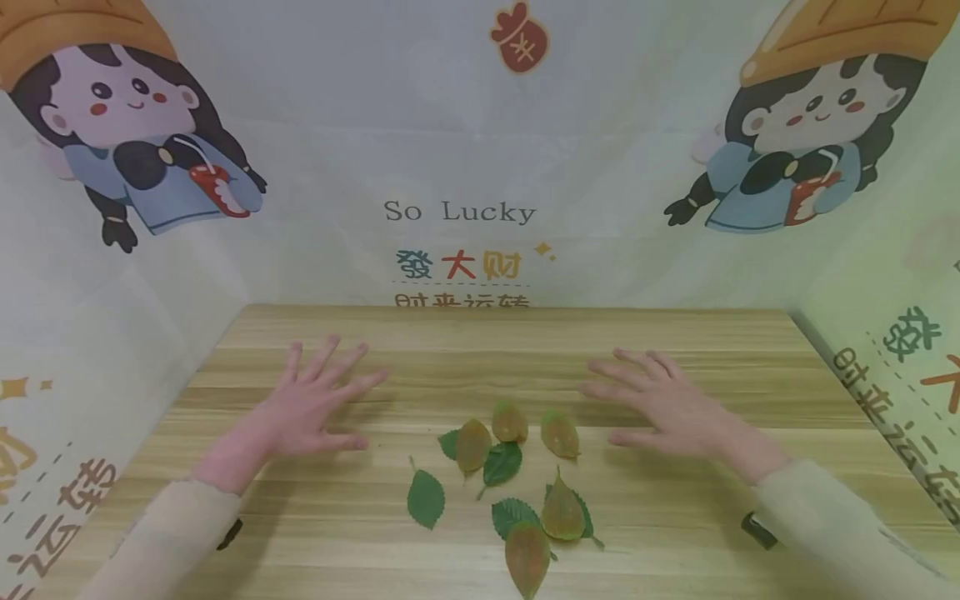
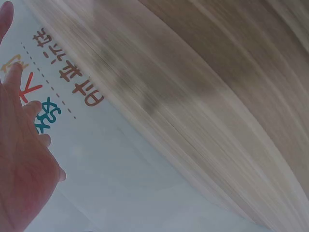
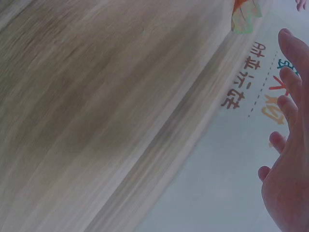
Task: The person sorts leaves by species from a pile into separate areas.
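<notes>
My left hand (image 1: 311, 408) is held over the left part of the table with fingers spread, and it holds nothing. Opposite it, my right hand (image 1: 671, 408) is spread too, with nothing in it. Between them lie several small brownish-orange pears tinged with green. One pear (image 1: 560, 434) is nearest the right hand; another pear (image 1: 473, 446) lies closer to the left, partly over a leaf. Two more pears, a lower one (image 1: 527, 558) and one with its stem up (image 1: 562, 507), sit by leaves. A loose green leaf (image 1: 426, 500) lies apart at left; another leaf (image 1: 502, 464) is central.
The wood-grain table (image 1: 300, 533) ends at a printed white cloth backdrop (image 1: 465, 167) on the back and both sides. Dark bands show under both sleeves (image 1: 825, 517). In the right wrist view, an orange and green object (image 3: 246, 15), its kind unclear, is at the top.
</notes>
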The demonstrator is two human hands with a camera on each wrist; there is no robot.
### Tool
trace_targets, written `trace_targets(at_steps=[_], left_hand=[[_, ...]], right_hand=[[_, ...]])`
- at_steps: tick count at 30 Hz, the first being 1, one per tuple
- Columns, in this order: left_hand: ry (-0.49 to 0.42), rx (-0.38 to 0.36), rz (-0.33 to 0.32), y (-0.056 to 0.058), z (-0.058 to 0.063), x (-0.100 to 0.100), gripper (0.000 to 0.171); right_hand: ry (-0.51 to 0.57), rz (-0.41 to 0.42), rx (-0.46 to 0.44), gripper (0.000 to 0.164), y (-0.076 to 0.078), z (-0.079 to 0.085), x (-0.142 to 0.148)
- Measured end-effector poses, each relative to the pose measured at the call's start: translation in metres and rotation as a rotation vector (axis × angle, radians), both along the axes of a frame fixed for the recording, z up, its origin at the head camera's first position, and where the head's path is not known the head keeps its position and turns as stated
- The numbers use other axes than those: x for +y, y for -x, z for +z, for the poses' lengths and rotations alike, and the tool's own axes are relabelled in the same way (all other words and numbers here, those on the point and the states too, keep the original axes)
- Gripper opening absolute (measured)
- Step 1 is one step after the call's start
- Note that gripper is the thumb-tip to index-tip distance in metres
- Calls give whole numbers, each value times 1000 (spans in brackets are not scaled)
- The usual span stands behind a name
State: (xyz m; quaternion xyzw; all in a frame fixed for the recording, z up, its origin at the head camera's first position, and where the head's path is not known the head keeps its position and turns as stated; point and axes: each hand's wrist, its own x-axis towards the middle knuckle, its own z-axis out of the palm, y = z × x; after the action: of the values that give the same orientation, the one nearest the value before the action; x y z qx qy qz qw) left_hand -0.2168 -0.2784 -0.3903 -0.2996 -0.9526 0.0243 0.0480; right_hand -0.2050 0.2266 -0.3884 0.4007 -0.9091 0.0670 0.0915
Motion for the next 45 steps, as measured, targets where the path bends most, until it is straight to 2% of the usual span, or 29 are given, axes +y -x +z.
trace_targets(at_steps=[7, 15, 24, 31, 45], left_hand=[[10, -12, -25, -5, 0, 12, 90], [-11, -13, -72, -11, -2, 28, 89], [-7, -14, -116, -15, -2, 44, 89], [-13, -2, -147, -17, -1, 54, 90], [-23, 9, -214, -16, 5, 79, 89]], right_hand=[[6, 79, -21, 58, 5, -10, -8], [20, 165, -14, 56, 4, -20, -16], [5, 172, -82, 50, 0, -28, -25], [-13, 169, -69, 46, -1, -33, -27], [32, 81, -187, 40, 4, -33, -16]])
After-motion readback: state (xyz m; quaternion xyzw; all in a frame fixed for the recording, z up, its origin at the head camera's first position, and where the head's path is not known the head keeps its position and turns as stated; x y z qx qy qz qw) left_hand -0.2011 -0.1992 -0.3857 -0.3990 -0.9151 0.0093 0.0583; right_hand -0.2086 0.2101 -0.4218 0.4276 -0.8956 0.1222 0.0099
